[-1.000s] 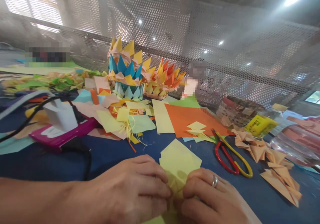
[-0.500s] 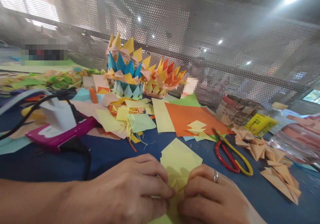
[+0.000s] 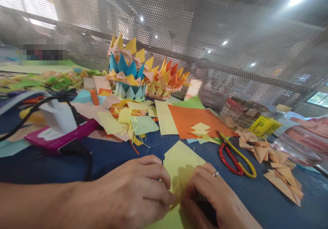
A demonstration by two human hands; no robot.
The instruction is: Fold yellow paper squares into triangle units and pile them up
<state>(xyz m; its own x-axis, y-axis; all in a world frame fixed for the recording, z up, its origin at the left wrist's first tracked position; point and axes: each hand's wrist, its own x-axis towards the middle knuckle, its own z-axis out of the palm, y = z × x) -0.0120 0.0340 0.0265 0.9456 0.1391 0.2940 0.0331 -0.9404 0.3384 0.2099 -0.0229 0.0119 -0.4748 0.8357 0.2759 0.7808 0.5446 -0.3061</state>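
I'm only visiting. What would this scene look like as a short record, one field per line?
Left hand: fingers on pale yellow paper
Right hand: silver ring, fingers at the same paper
Surface: dark blue table
Tool: red-and-yellow scissors, right of the paper
Behind: pointed paper decorations, blue, yellow, orange
Right of scissors: folded peach paper pieces

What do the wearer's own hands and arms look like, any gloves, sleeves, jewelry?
Both hands ungloved. Left hand: no ring visible, though some fingers are partly hidden; left forearm is bare, no sleeve or watch in view. Right hand: plain-looking silver-coloured ring on one finger; no sleeve showing.
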